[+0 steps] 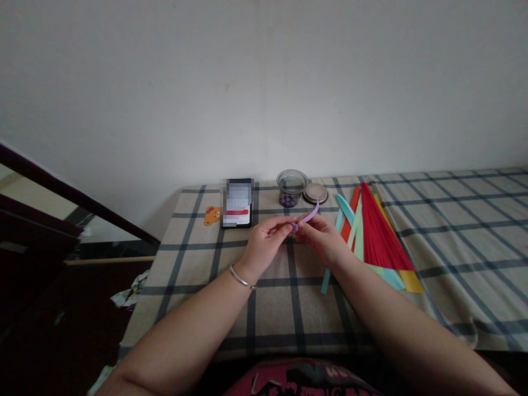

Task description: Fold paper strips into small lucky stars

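My left hand [268,236] and my right hand [324,237] meet over the middle of the table, fingertips almost touching. Between them is a narrow purple paper strip [312,213], folded at the near end, its free tail curving up to the right. Both hands pinch the folded end with thumb and fingers. Just beyond them stands a clear plastic cup [291,184] with small purple pieces in its bottom. A round lid [315,192] lies beside the cup.
Right of my hands lie a fanned stack of red paper strips [381,236] and loose blue, orange, green and yellow ones. A phone [237,203] lies at the left beside an orange bear cutout [212,216]. A checked cloth [272,319] covers the table; a wall stands behind.
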`<state>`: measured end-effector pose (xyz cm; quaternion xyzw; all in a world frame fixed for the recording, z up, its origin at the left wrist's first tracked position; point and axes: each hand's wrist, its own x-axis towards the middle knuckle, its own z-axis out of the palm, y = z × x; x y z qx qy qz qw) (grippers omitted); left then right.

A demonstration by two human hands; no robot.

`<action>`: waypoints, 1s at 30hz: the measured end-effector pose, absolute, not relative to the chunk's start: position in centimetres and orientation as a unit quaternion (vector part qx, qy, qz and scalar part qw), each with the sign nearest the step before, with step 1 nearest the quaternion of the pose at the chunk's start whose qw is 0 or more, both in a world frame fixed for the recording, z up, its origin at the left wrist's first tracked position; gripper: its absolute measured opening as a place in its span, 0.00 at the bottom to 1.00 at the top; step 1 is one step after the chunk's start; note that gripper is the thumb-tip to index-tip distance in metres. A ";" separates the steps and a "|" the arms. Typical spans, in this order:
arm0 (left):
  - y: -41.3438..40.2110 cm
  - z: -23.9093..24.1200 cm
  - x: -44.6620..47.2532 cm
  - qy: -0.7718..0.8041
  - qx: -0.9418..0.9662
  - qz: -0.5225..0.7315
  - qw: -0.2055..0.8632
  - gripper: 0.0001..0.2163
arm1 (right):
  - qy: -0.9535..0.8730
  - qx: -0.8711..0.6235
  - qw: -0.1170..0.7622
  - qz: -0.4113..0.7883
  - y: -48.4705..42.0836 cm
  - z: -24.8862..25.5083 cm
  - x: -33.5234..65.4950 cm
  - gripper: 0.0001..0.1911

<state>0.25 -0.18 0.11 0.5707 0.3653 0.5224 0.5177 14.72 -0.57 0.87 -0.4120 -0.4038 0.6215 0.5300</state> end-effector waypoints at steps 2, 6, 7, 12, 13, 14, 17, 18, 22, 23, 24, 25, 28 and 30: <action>-0.1 -0.1 0.3 0.367 0.552 0.534 0.525 0.08 | -0.406 -0.412 0.530 0.621 -0.6 0.9 14.7 0.16; 0.0 -0.3 0.3 0.371 0.554 0.535 0.518 0.08 | -0.417 -0.410 0.528 0.616 -0.6 1.0 14.7 0.16; 0.0 -0.2 0.3 0.372 0.562 0.532 0.512 0.08 | -0.421 -0.409 0.527 0.615 -0.6 1.0 14.7 0.16; -0.2 0.3 0.2 0.382 0.613 0.512 0.465 0.05 | -0.424 -0.421 0.532 0.599 -0.4 0.6 14.7 0.16; -0.2 0.4 0.1 0.384 0.620 0.509 0.457 0.05 | -0.423 -0.429 0.534 0.594 -0.4 0.6 14.7 0.16; -0.3 0.5 0.1 0.384 0.626 0.507 0.451 0.05 | -0.422 -0.437 0.535 0.587 -0.4 0.5 14.7 0.16; -0.5 0.5 0.2 0.376 0.633 0.499 0.457 0.07 | -0.430 -0.448 0.540 0.568 -0.3 0.3 14.7 0.16; -0.5 0.5 0.2 0.372 0.636 0.496 0.459 0.08 | -0.433 -0.450 0.541 0.562 -0.3 0.3 14.8 0.16; -0.6 0.3 0.2 0.377 0.662 0.491 0.422 0.08 | -0.454 -0.460 0.544 0.535 -0.2 -0.1 14.9 0.15; -0.6 0.2 0.1 0.383 0.670 0.488 0.408 0.08 | -0.462 -0.460 0.544 0.528 -0.2 -0.1 15.0 0.15; -0.5 0.1 0.1 0.388 0.676 0.485 0.396 0.08 | -0.471 -0.459 0.544 0.521 -0.2 -0.2 15.0 0.15; -0.5 0.1 0.1 0.392 0.682 0.483 0.386 0.08 | -0.478 -0.458 0.544 0.516 -0.2 -0.2 15.0 0.15; -0.5 0.1 0.0 0.398 0.688 0.480 0.370 0.09 | -0.475 -0.457 0.547 0.517 -0.2 -0.1 14.9 0.15; -0.6 0.2 0.0 0.400 0.685 0.481 0.372 0.09 | -0.456 -0.454 0.551 0.531 -0.2 0.0 14.8 0.16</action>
